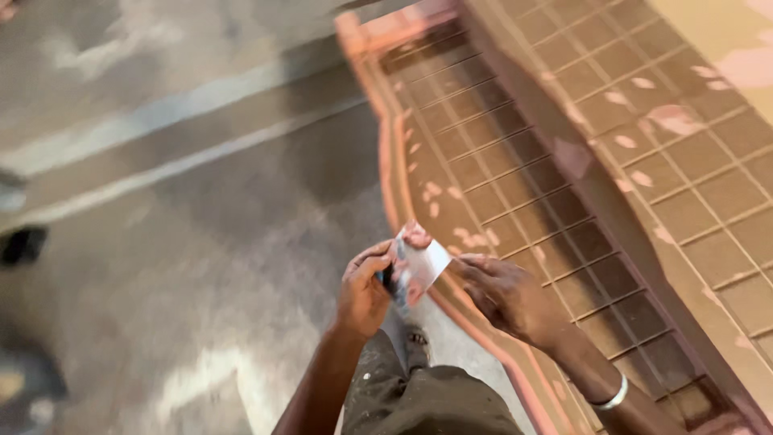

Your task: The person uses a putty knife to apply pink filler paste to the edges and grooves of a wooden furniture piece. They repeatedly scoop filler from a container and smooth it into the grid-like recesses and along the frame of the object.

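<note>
The left hand (pixel 364 292) is closed around a small white-and-pink packet (pixel 417 270) and holds it above the grey floor (pixel 201 266), near the edge of the tiled ledge (pixel 515 201). The right hand (pixel 506 296) pinches its other side.

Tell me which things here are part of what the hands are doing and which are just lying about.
In hand:
left hand
right hand
small paint-smeared scraper, held between them

Just about:
tiled wall with pink patches
grey floor
dark object at the left edge
</note>
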